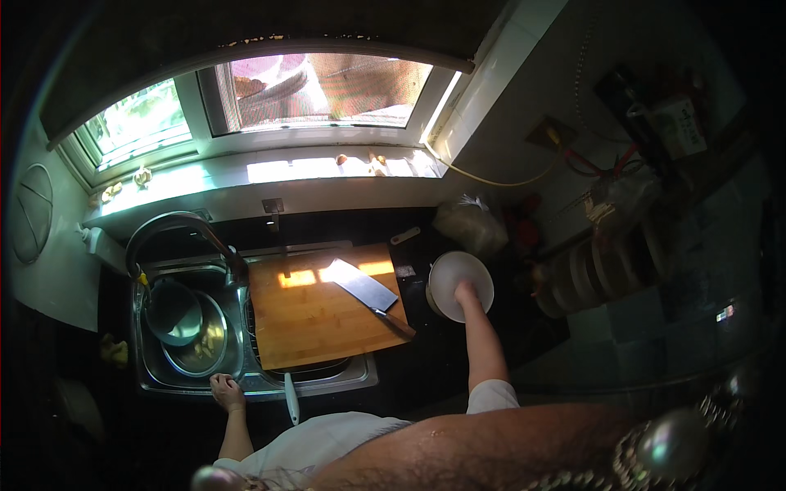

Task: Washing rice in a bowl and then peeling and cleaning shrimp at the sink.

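Note:
My left hand (226, 393) is at the front rim of the steel sink (184, 388), its fingers curled; whether anything is in them is hidden. My right hand (465, 291) reaches to a round white container (445, 276) on the dark counter, its fingers mostly out of sight there. Between my arms a wooden cutting board (307, 331) lies over the sink's right part. A cleaver (365, 285) rests on it, handle toward me. Inside the left basin, a metal bowl (220, 319) holds yellowish pieces (210, 340), and a dark bluish-green vessel (175, 313) overlaps it.
A curved faucet (175, 218) stands behind the basin. A pale handle (291, 399) sticks out below the board. Behind the container sits a tied plastic bag (473, 227), near a small white-handled item (405, 235). A soap bottle (101, 245) is at left; a cable (491, 182) hangs at right.

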`<move>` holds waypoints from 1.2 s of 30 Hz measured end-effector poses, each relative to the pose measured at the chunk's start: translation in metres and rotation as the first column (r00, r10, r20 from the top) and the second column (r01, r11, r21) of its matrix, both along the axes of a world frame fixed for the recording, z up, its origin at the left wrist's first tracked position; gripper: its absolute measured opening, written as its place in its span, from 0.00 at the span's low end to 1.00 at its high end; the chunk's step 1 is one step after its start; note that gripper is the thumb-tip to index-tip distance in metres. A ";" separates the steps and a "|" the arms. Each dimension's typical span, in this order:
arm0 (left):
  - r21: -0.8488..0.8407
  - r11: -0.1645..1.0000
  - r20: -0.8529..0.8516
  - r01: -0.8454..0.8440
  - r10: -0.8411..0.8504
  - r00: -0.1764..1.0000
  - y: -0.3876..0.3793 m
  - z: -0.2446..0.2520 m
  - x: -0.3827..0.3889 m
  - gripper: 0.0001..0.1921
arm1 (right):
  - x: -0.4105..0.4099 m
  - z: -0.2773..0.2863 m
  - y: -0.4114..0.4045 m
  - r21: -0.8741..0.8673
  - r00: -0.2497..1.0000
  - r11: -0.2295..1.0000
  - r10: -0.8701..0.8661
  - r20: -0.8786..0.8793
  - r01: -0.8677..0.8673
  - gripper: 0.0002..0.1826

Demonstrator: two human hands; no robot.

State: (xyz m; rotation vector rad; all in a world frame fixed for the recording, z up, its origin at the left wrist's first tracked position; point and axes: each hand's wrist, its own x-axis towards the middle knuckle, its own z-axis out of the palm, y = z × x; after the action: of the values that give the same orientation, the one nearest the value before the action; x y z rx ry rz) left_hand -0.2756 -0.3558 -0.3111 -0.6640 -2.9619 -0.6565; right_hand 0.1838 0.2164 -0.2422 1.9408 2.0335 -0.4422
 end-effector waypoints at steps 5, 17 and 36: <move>-0.021 1.000 -0.004 0.001 -0.001 1.000 0.002 0.008 0.001 0.04 | 0.001 0.011 0.010 0.061 0.957 0.988 -0.120 -0.266 0.141 0.18; -0.018 0.999 0.046 -0.034 0.035 0.998 0.006 0.018 0.004 0.03 | 0.003 0.094 -0.016 0.006 0.980 0.991 0.129 -0.149 -0.130 0.32; 0.026 1.000 -0.037 -0.004 0.005 0.999 0.010 0.028 0.004 0.02 | 0.035 -0.065 0.000 -0.225 0.974 0.959 0.201 0.105 -0.174 0.23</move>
State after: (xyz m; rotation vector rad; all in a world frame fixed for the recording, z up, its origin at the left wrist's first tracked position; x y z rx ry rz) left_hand -0.2714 -0.3462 -0.2832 -0.6597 -2.9149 -0.6727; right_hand 0.2185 0.2162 -0.3071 1.5917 1.9754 -0.4593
